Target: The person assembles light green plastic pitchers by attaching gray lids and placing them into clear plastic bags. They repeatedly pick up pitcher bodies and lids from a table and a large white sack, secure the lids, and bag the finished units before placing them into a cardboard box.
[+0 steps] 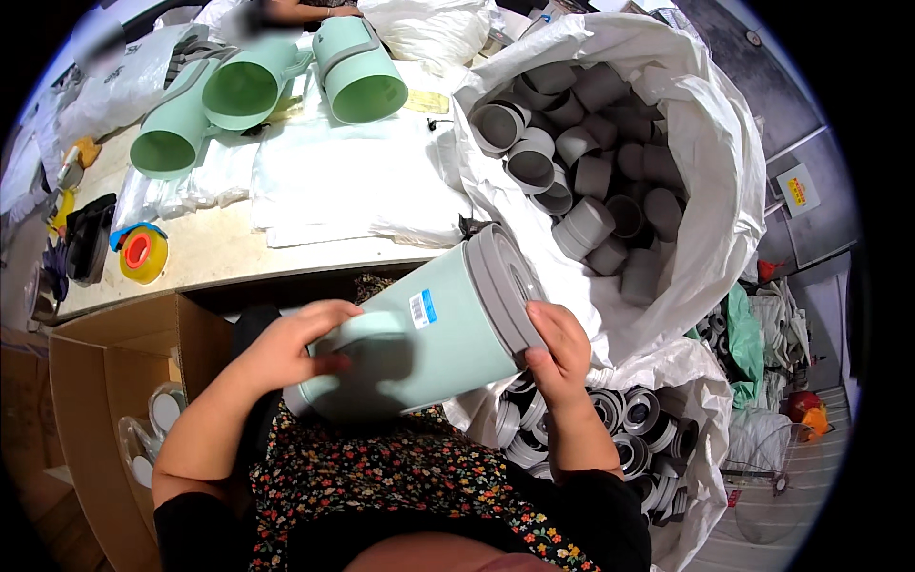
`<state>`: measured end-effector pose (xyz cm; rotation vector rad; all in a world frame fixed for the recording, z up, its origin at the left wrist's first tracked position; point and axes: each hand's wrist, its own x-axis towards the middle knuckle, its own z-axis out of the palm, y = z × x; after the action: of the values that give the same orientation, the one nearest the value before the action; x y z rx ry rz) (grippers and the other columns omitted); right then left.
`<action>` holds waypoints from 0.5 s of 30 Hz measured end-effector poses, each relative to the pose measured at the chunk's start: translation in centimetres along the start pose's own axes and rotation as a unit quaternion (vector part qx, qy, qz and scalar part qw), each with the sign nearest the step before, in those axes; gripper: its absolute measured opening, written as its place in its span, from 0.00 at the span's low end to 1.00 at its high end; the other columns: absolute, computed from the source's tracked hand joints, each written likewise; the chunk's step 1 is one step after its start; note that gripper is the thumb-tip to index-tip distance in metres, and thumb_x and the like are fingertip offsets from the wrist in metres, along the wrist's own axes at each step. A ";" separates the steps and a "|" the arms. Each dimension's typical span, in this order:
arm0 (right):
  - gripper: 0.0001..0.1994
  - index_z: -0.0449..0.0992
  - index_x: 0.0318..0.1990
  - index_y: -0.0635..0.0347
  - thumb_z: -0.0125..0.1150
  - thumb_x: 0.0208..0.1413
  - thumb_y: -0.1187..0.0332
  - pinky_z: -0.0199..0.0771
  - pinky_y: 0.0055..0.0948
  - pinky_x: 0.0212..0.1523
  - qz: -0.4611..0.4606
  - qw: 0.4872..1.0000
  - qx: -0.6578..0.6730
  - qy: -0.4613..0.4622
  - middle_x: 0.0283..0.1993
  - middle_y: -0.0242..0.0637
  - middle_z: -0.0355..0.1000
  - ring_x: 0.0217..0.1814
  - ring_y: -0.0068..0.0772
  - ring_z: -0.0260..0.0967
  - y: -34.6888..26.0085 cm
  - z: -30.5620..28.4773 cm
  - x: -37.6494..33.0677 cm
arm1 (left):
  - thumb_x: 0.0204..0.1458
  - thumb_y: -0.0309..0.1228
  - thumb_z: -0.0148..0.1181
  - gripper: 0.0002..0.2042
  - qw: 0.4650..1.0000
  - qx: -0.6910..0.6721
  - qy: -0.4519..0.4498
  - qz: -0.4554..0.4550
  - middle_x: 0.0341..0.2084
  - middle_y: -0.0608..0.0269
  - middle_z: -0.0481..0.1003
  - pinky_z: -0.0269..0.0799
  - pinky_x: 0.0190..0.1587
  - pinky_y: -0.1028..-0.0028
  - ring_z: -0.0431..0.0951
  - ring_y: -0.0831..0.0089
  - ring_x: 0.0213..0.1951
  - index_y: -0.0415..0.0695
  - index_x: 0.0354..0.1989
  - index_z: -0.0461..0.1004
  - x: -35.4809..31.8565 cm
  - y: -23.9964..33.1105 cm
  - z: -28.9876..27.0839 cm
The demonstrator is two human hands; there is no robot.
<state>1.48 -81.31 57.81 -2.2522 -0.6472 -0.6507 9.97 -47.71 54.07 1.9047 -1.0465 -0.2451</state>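
A large pale green jug point(457, 348) lies tilted across my lap, its grey lid point(502, 286) toward the upper right and its grey base at the lower left. A small blue and white sticker point(422, 308) is on its side. My left hand point(303, 338) is closed round the jug's left side, with the thumb over the front; part of its grip is hidden. At the other end, my right hand point(562, 351) grips the lid's rim, fingers along its outer edge and thumb below.
Three open green jugs point(357, 76) lie on the table point(315, 262) among white plastic bags. A tape roll point(143, 255) sits at its left. A cardboard box point(114, 353) stands below left. White sacks point(720, 191) of grey cups point(583, 229) and lids point(640, 410) stand right.
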 end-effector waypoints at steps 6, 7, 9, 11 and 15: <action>0.23 0.72 0.47 0.64 0.43 0.57 0.52 0.65 0.33 0.49 0.039 0.997 0.032 -0.056 0.45 0.43 0.70 0.45 0.41 0.68 3.1 -3.9 3.1 | 0.42 0.33 0.63 0.18 0.993 -0.026 0.002 -0.113 0.35 0.54 0.69 0.69 0.39 0.68 0.72 0.57 0.37 0.38 0.40 0.69 -0.8 1.3 1.5; 0.25 0.72 0.45 0.64 0.40 0.59 0.50 0.64 0.33 0.51 0.060 0.996 0.056 -0.016 0.44 0.42 0.70 0.45 0.40 0.68 4.1 -4.4 4.5 | 0.43 0.33 0.63 0.18 0.995 -0.019 0.000 -0.097 0.36 0.53 0.69 0.69 0.39 0.68 0.72 0.57 0.37 0.38 0.40 0.69 -0.8 1.4 1.7; 0.28 0.73 0.42 0.64 0.33 0.61 0.47 0.60 0.32 0.54 0.180 0.972 0.148 0.042 0.45 0.42 0.69 0.48 0.39 0.66 4.3 -3.4 7.1 | 0.41 0.32 0.64 0.18 0.997 0.001 -0.012 -0.072 0.37 0.52 0.69 0.69 0.39 0.68 0.72 0.56 0.37 0.38 0.40 0.68 -0.7 2.2 2.0; 0.28 0.73 0.41 0.63 0.32 0.62 0.47 0.57 0.31 0.56 0.170 0.964 0.191 -0.076 0.47 0.42 0.68 0.51 0.36 0.63 3.8 0.3 7.3 | 0.41 0.31 0.64 0.18 0.998 0.014 -0.014 -0.061 0.38 0.52 0.69 0.69 0.39 0.68 0.72 0.55 0.38 0.38 0.40 0.68 -0.1 2.4 2.5; 0.25 0.73 0.41 0.63 0.33 0.63 0.51 0.55 0.32 0.58 0.151 0.955 0.245 -0.070 0.48 0.41 0.68 0.53 0.33 0.62 4.8 2.4 7.4 | 0.42 0.31 0.64 0.18 0.999 0.031 0.009 -0.011 0.38 0.52 0.69 0.69 0.42 0.69 0.72 0.55 0.40 0.38 0.41 0.68 -0.5 1.5 2.4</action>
<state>10.54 -80.70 58.56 -1.8818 -0.4532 -0.1532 7.52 -49.12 53.82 1.9710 -1.0333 -0.2102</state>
